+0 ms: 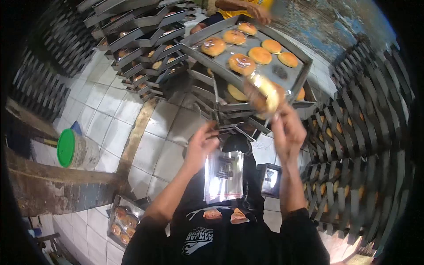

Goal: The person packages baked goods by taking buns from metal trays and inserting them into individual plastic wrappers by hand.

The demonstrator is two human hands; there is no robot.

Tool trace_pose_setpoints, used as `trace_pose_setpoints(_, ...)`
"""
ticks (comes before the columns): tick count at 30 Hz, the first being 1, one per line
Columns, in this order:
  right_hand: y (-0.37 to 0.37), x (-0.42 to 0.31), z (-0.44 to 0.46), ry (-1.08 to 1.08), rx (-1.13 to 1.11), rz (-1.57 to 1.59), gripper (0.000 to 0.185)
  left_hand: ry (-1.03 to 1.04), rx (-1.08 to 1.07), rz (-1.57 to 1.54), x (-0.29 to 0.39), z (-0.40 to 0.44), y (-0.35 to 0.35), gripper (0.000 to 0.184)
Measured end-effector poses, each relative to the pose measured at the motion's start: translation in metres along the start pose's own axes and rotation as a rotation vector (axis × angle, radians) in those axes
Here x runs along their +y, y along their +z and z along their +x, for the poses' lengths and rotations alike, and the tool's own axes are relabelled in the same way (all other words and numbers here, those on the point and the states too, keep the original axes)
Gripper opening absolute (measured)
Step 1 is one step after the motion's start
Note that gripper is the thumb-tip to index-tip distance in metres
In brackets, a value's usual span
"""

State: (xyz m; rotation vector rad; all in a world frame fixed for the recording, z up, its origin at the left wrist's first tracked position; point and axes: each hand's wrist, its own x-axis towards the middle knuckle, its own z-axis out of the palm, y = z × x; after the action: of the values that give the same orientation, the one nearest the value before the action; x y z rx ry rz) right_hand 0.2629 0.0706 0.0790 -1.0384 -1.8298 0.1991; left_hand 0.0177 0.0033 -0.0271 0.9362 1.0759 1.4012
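My right hand (288, 131) is closed on a bun in a clear wrapper (265, 93), blurred by motion, over the near edge of a metal tray (287, 81). Several golden buns (259, 55) lie on that tray, some of them in shiny clear film. Above my lap is my left hand (204, 142), its fingers apart and slightly curled, with nothing visible in it. A stack of clear plastic bags (224, 176) rests on my lap just below it. More trays with buns are stacked under the top one.
Zigzag tray stacks (137, 48) stand at the upper left, others (353, 176) along the right. A bucket with a green lid (66, 148) stands left. A tray of wrapped buns (115, 212) lies lower left. Another person's hand (259, 13) is beyond the top tray.
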Motion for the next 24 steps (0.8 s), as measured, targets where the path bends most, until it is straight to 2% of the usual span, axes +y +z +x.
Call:
trace_pose_setpoints(1, -0.013, -0.007, 0.014, 0.016, 0.004, -0.161, 0.017, 0.117, -0.193, 0.452, -0.008, -0.006, -0.006, 0.061)
trace_pose_setpoints(2, -0.021, -0.011, 0.023, 0.029, 0.003, -0.316, 0.023, 0.392, -0.276, 0.767, -0.031, -0.014, -0.009, 0.065)
trace_pose_setpoints(3, -0.028, -0.007, 0.018, -0.054, 0.031, -0.543, 0.040, 0.411, -0.283, 1.023, -0.031, -0.030, -0.006, 0.061)
trace_pose_setpoints(4, -0.027, -0.006, 0.005, -0.028, 0.019, -0.519, 0.043, 0.409, -0.284, 1.278, -0.031, -0.046, -0.004, 0.057)
trace_pose_setpoints(6, -0.022, -0.001, -0.043, 0.036, -0.036, -0.453, 0.049, 0.491, -0.271, 1.365, -0.034, -0.064, -0.011, 0.048)
trace_pose_setpoints(7, -0.017, -0.001, -0.078, 0.160, -0.249, -0.329, 0.050, 0.539, -0.276, 1.419, -0.034, -0.069, -0.016, 0.044)
trace_pose_setpoints(8, -0.009, -0.004, -0.105, 0.283, -0.444, -0.203, 0.051, 0.583, -0.321, 1.385, -0.035, -0.071, -0.021, 0.041)
trace_pose_setpoints(9, 0.003, -0.011, -0.118, 0.176, -0.465, -0.204, 0.047, 0.632, -0.375, 1.346, -0.037, -0.072, -0.024, 0.039)
trace_pose_setpoints(11, 0.013, -0.009, -0.132, 0.142, -0.527, -0.108, 0.037, 0.781, -0.464, 1.304, -0.036, -0.077, -0.031, 0.036)
trace_pose_setpoints(13, 0.008, -0.004, -0.133, 0.289, -0.642, 0.098, 0.025, 0.299, -0.356, 0.815, -0.029, -0.083, -0.022, 0.034)
trace_pose_setpoints(14, -0.001, -0.008, -0.120, 0.400, -0.715, 0.141, 0.013, 0.124, -0.369, 0.596, -0.023, -0.081, -0.016, 0.035)
trace_pose_setpoints(16, -0.012, -0.022, -0.072, 0.303, -0.770, 0.226, 0.008, -0.207, -0.284, 0.128, -0.004, -0.076, 0.000, 0.037)
trace_pose_setpoints(17, -0.015, -0.021, -0.046, 0.223, -0.826, 0.325, 0.008, -0.302, -0.458, 0.210, 0.000, -0.065, -0.018, 0.038)
trace_pose_setpoints(18, -0.017, -0.010, -0.015, 0.031, -0.888, 0.267, 0.014, -0.403, -0.629, 0.305, 0.002, -0.055, -0.028, 0.039)
trace_pose_setpoints(19, -0.020, -0.004, 0.025, -0.149, -0.718, 0.194, 0.022, -0.413, -0.510, 0.224, 0.003, -0.048, -0.027, 0.036)
trace_pose_setpoints(20, -0.019, 0.027, 0.059, -0.226, -0.535, 0.119, 0.031, -0.428, -0.381, 0.138, 0.002, -0.044, -0.026, 0.034)
trace_pose_setpoints(21, -0.025, 0.041, 0.102, 0.052, -0.514, 0.047, 0.031, -0.439, -0.248, 0.053, 0.001, -0.040, -0.025, 0.032)
trace_pose_setpoints(22, -0.022, 0.081, 0.146, 0.069, -0.364, -0.043, 0.031, -0.414, -0.159, -0.027, -0.002, -0.032, -0.025, 0.028)
trace_pose_setpoints(24, -0.012, 0.174, 0.223, 0.224, -0.295, -0.164, 0.038, -0.365, 0.032, -0.195, -0.011, -0.021, -0.029, 0.024)
